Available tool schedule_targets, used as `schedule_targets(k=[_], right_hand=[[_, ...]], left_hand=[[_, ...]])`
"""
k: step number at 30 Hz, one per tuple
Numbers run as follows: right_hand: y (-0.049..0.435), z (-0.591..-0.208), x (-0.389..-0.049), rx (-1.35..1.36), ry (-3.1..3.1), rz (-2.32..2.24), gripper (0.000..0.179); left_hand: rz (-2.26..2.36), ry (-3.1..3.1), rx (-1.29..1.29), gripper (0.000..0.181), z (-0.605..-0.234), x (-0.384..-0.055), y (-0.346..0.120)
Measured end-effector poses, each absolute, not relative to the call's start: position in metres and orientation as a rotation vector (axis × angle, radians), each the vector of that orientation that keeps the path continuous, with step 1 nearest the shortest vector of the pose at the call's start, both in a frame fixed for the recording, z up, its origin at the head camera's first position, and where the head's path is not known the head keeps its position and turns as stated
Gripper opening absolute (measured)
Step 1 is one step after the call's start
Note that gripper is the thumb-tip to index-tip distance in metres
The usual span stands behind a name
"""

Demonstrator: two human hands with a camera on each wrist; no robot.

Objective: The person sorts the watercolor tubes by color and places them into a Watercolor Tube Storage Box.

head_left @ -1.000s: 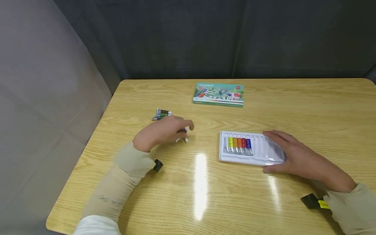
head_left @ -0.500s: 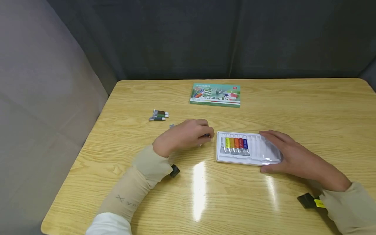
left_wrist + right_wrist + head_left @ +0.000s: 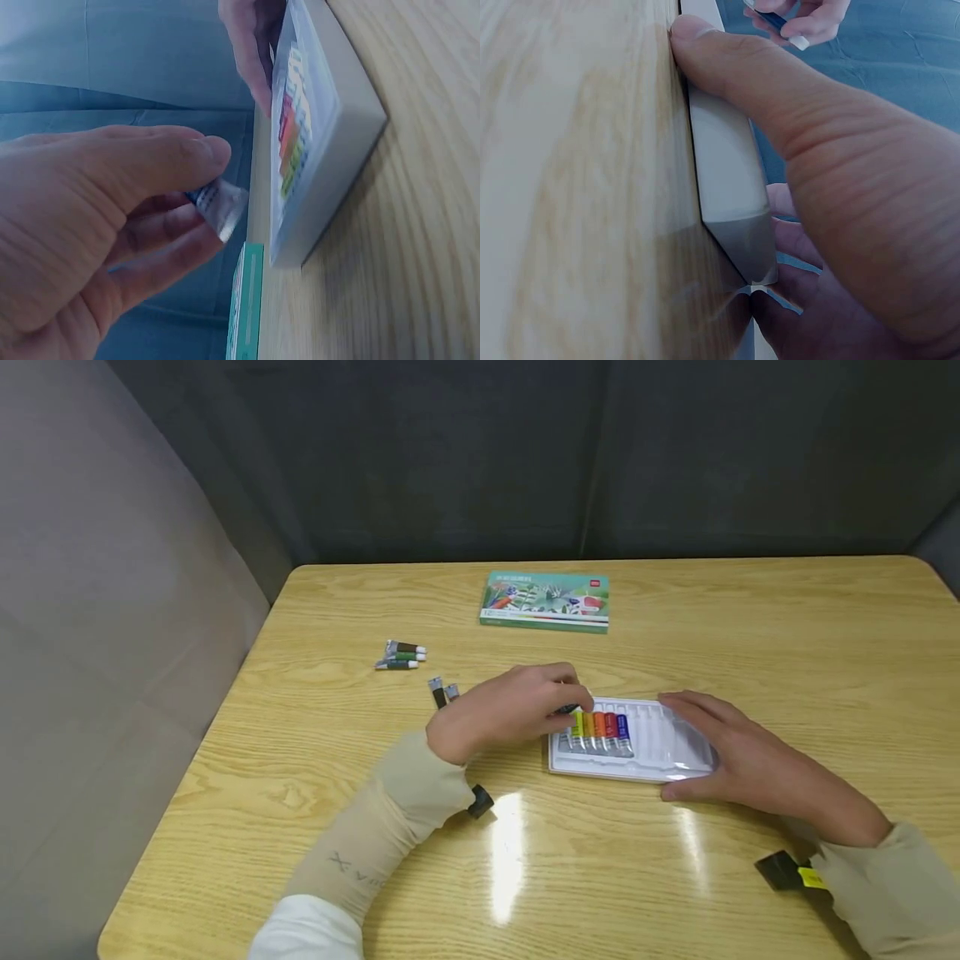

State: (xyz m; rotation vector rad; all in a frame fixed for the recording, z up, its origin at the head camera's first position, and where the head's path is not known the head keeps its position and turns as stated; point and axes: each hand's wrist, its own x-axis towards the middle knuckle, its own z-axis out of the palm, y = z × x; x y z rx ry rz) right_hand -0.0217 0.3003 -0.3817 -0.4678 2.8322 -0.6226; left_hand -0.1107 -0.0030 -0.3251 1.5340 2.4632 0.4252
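My left hand (image 3: 517, 706) pinches a dark blue paint tube (image 3: 771, 19) between thumb and fingers, over the left end of a white paint tray (image 3: 654, 743). Its crimped silver end shows in the left wrist view, and its white cap in the right wrist view. Several paint tubes (image 3: 600, 732), from yellow to blue, lie side by side in the tray's left part; my left fingers hide some of that end. My right hand (image 3: 765, 764) grips the tray's right end, thumb on the near side and fingers on the far side.
Three dark and green tubes (image 3: 402, 656) lie together on the wooden table (image 3: 300, 777). Nearer, two more tubes (image 3: 438, 693) are partly hidden behind my left hand. A green illustrated box (image 3: 545, 602) lies at the back, before a dark curtain (image 3: 450, 460).
My left hand has moved right from the loose tubes to above the tray's left end, carrying a tube. Two tubes have come into view behind it. My right hand keeps its grip.
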Motion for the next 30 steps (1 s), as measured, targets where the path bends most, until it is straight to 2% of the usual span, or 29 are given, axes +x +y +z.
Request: schedule_targets(k=[13, 30], right_hand=[[0.302, -0.383, -0.021, -0.513, 2.853, -0.643, 0.118], [0.304, -0.381, -0.022, -0.525, 2.835, -0.662, 0.119]], left_hand=[[0.421, 2.457, 1.675, 0.019, -0.331, -0.105, 0.031], [0.508, 2.517, 1.624, 0.032, -0.342, -0.106, 0.065]])
